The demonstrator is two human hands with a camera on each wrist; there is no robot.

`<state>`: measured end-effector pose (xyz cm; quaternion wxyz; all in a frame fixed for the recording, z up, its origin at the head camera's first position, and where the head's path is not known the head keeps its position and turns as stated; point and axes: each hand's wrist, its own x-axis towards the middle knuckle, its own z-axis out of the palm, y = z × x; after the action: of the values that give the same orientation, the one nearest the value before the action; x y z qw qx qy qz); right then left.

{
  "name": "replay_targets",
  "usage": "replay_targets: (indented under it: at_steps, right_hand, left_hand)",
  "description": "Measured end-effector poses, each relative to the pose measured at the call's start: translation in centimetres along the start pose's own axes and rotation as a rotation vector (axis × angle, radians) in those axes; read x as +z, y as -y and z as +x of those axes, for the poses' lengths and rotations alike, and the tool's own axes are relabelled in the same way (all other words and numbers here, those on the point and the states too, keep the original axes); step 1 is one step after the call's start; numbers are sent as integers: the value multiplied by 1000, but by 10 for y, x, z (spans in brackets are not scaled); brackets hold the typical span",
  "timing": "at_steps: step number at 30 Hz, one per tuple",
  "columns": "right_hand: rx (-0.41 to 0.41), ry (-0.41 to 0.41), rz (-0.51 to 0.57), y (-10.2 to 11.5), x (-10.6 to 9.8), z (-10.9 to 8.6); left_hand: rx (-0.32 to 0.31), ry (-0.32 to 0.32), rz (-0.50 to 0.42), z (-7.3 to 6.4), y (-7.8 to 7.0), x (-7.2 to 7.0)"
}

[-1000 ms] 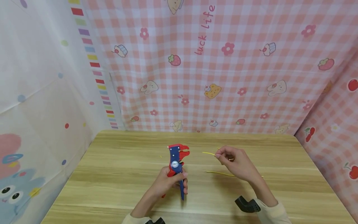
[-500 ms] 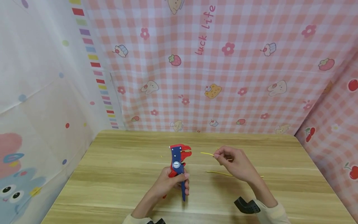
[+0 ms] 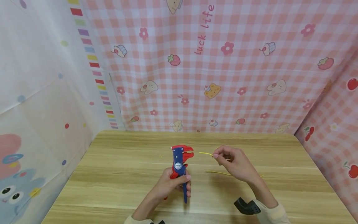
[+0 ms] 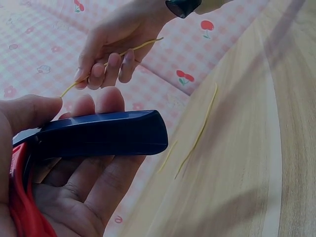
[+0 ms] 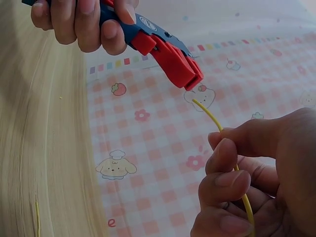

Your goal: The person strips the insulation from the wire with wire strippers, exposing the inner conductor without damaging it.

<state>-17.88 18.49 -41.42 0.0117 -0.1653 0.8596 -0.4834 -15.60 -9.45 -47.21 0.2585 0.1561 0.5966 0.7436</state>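
Note:
My left hand (image 3: 174, 184) grips a red and blue wire stripper (image 3: 178, 158), its fingers round the blue handle (image 4: 103, 133). The tool stands upright with its red notched head (image 5: 177, 64) facing right. Between thumb and forefinger, my right hand (image 3: 233, 161) pinches a thin yellow wire (image 5: 212, 114). The wire's free end points left toward the stripper's mouth, with a small gap between them. In the right wrist view the rest of the wire runs down across the palm under the curled fingers.
Another yellow wire (image 3: 218, 172) lies on the wooden table (image 3: 112, 186) below the right hand. A second loose piece of wire (image 4: 168, 157) shows beside it in the left wrist view. A tiny yellow scrap (image 3: 160, 156) lies left of the stripper. Patterned cloth (image 3: 195, 77) hangs behind the table.
My left hand has moved slightly right with the wire stripper, bringing its head closer to the wire's end. The right hand has shifted a little left with the yellow wire.

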Motion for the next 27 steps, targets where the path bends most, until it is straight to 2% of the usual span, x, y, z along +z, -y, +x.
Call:
replay_targets:
  at_steps: [7, 16, 27]
  right_hand:
    - [-9, 9, 19, 4, 0, -1]
    - [6, 29, 45, 9, 3, -1]
    - [-5, 38, 52, 10, 5, -3]
  left_hand:
    - [18, 18, 0, 0, -1, 3]
    - [-42, 13, 4, -1, -3, 7]
    - [-50, 34, 5, -1, -2, 9]
